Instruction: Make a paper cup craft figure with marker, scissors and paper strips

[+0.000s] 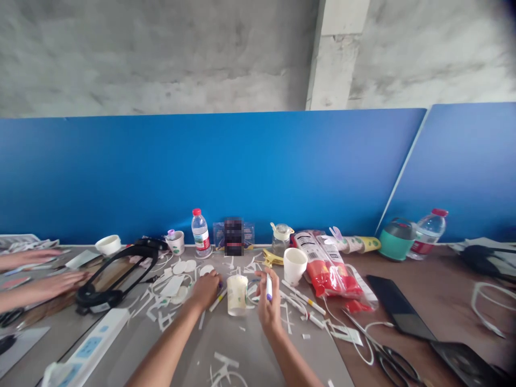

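My right hand [269, 303] is closed around a white marker [269, 285] with a purple end, held nearly upright. To its left a paper cup [237, 295] with faint green marks stands on the grey table, touched by neither hand. On the cup's other side, my left hand [207, 292] has its fingers curled down near the tabletop. A small dark purple bit shows at its fingertips, too small to name. Next to that hand lies a marker with a yellow end [218, 300]. White paper scraps and round discs [185, 266] are scattered around.
Behind stand a water bottle [201, 236], a glass jar [281, 239] and a white cup [295, 265]. Red-and-clear packages [328, 269], scissors [397, 365] and a dark tablet [399, 306] lie right. Left are a power strip [91, 349], a black headset [116, 279] and another person's hands [64, 285].
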The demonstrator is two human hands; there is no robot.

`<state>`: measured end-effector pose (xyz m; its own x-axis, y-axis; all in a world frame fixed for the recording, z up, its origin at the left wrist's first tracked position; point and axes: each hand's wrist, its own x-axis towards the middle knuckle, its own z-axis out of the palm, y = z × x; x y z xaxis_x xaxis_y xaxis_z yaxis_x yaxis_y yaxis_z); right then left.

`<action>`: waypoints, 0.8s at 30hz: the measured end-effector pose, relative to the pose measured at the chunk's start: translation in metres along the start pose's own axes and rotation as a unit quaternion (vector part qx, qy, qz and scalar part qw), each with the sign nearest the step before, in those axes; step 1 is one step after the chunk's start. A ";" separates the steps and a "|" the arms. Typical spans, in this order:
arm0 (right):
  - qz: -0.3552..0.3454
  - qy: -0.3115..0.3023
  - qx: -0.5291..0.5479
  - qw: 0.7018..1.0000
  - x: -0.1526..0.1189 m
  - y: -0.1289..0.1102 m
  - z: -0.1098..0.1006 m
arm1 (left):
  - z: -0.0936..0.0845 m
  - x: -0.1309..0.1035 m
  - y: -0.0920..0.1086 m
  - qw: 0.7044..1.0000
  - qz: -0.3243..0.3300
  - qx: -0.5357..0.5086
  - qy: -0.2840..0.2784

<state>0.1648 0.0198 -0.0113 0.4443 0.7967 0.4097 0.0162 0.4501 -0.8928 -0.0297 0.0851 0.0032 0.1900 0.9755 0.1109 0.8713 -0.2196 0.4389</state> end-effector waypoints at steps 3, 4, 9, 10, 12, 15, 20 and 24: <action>0.024 0.002 0.023 0.999 0.000 -0.003 0.002 | -0.002 -0.005 0.005 0.998 -0.023 -0.041 0.048; 0.026 0.000 0.032 0.999 -0.001 -0.005 0.003 | -0.004 -0.009 0.008 0.995 -0.033 -0.067 0.069; -0.027 -0.069 0.042 0.996 -0.008 -0.024 0.000 | -0.018 -0.039 0.032 0.725 -0.086 -0.671 0.127; -0.060 -0.085 0.025 0.994 -0.011 -0.030 -0.001 | -0.021 -0.046 0.037 0.659 -0.090 -0.739 0.110; -0.152 -0.174 -0.033 0.972 -0.018 -0.041 -0.003 | -0.023 -0.056 0.043 0.567 -0.101 -0.813 0.085; -0.303 -0.261 -0.084 0.912 -0.028 -0.052 0.000 | -0.018 -0.065 0.047 0.504 -0.106 -0.855 0.064; -0.386 -0.301 -0.126 0.863 -0.040 -0.052 0.012 | -0.004 -0.068 0.050 0.493 -0.131 -0.858 0.056; -0.382 -0.284 -0.129 0.870 -0.042 -0.049 0.014 | -0.002 -0.071 0.055 0.504 -0.126 -0.853 0.042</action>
<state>0.1330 -0.0307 0.0178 -0.2973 0.4095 0.8625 0.3457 0.8882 -0.3025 0.0037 0.0039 0.0212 0.0876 0.9870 -0.1351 -0.8092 0.1496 0.5681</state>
